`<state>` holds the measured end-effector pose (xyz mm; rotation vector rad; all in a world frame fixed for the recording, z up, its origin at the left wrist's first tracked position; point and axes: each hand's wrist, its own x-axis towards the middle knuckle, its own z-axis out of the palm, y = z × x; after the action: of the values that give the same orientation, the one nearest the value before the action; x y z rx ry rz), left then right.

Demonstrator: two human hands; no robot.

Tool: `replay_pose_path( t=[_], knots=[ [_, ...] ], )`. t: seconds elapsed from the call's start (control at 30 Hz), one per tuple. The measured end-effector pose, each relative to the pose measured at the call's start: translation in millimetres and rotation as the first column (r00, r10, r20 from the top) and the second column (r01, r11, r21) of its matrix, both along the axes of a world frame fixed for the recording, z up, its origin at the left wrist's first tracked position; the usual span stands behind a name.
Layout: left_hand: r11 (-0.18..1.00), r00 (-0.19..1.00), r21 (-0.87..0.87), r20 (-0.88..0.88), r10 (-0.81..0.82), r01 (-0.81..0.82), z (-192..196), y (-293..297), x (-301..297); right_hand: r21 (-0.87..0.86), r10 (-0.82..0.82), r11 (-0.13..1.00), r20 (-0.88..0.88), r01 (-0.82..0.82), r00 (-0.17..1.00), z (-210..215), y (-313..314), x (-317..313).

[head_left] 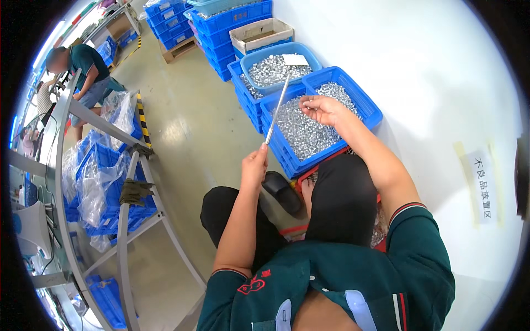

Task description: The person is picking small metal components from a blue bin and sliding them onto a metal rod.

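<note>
A: What was hard to see?

B: The person's feet were mostly hidden under the knees. A red thing [301, 229] peeked out there, and it could not be told what it was. The small metal pieces [305, 129] were too tiny to tell their shape.

A: What did the hands do?

B: The left hand [255, 164] had a closed grip on the low end of a thin metal rod [277, 108]. The rod leaned up and away, over the blue basket [369, 105] full of shiny pieces. The right hand [322, 108] hovered just above that pile with its fingers curled. Whether it pinched a piece could not be told.

A: Any boxes or signs?

B: A round blue tub [251, 58] of more metal pieces sat behind the basket, with a small white card [295, 59] on top. A white cardboard box [259, 34] stood on stacked blue crates [232, 22]. A white paper label [481, 186] with dark writing was taped to the wall on the right. At the left, clear plastic bags [99, 176] lay in blue bins on a grey rack [124, 220], and another person [83, 71] sat far off.
</note>
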<state>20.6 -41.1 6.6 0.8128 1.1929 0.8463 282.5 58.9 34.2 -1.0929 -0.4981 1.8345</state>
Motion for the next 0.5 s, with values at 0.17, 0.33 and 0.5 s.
replay_pose_path(
  t=[0.17,0.33,0.5],
  knots=[
    [0.994,0.995,0.111,-0.098,-0.001,0.012,-6.8,-0.5,1.2,-0.017,-0.032,0.999,0.057,0.033,0.998,10.6,-0.9,2.8],
    [0.985,0.985,0.169,-0.174,0.001,0.029,-15.0,1.3,1.2,-0.014,-0.181,0.983,-0.030,0.181,0.983,11.6,-0.2,-2.5],
    [0.984,0.980,0.172,-0.200,-0.011,0.046,-13.1,1.0,-0.3,0.044,-0.157,0.987,-0.008,0.157,0.988,15.2,0.0,-0.7]
  ],
)
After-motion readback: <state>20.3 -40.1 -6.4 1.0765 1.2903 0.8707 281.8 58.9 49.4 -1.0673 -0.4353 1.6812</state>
